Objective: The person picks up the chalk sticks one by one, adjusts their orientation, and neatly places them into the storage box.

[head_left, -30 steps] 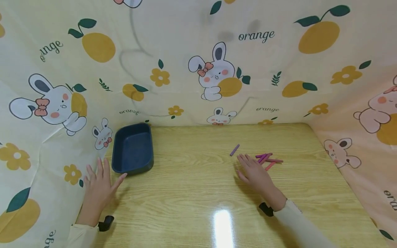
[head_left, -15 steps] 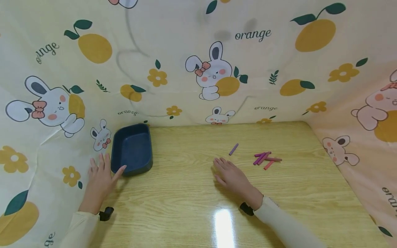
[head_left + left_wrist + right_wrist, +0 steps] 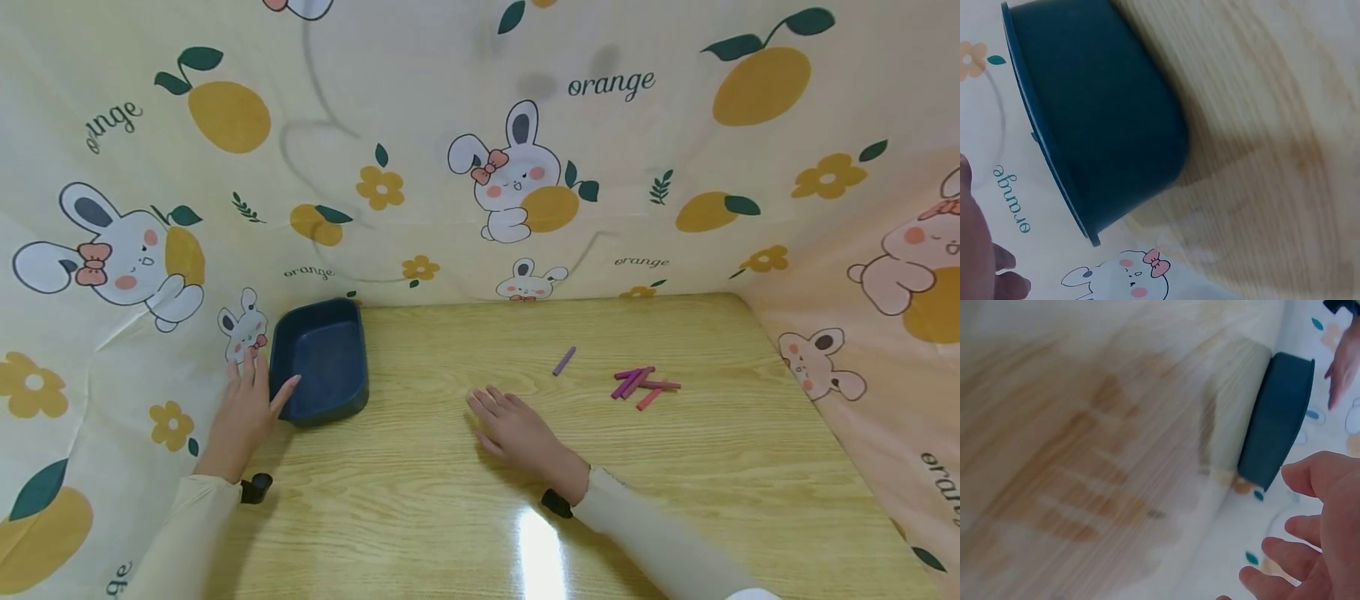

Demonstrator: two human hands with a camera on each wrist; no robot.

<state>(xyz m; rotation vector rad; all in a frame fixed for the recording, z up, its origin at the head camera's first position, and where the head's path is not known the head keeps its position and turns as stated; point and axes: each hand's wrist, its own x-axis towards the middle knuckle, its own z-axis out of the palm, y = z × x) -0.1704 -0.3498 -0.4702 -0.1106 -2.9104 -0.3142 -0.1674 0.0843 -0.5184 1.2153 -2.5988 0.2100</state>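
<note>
A dark blue rectangular bin (image 3: 341, 410) stands at the left rear of the wooden table. My left hand (image 3: 243, 417) is at its near left corner, fingers extended along the left side and thumb overlapping the rim in the head view. In the left wrist view, the bin's outer wall (image 3: 1104, 112) fills the upper left, and part of the hand (image 3: 979, 250) shows beside it. My right hand (image 3: 521, 433) hovers over mid-table, palm down, fingers extended and holding nothing. To its right lie a purple crayon-like stick (image 3: 564, 361) and a small pile of pink, magenta and reddish sticks (image 3: 637, 382).
A cream cloth (image 3: 420, 200) printed with rabbits and oranges rises behind the table and along both sides. The tabletop (image 3: 435, 350) has a bright light reflection (image 3: 540, 550) near the front. A black wrist camera (image 3: 557, 503) sits at the right wrist.
My right hand has moved left, from beside the stick pile to mid-table. My left hand has edged forward along the bin. The sticks and bin stay in place.
</note>
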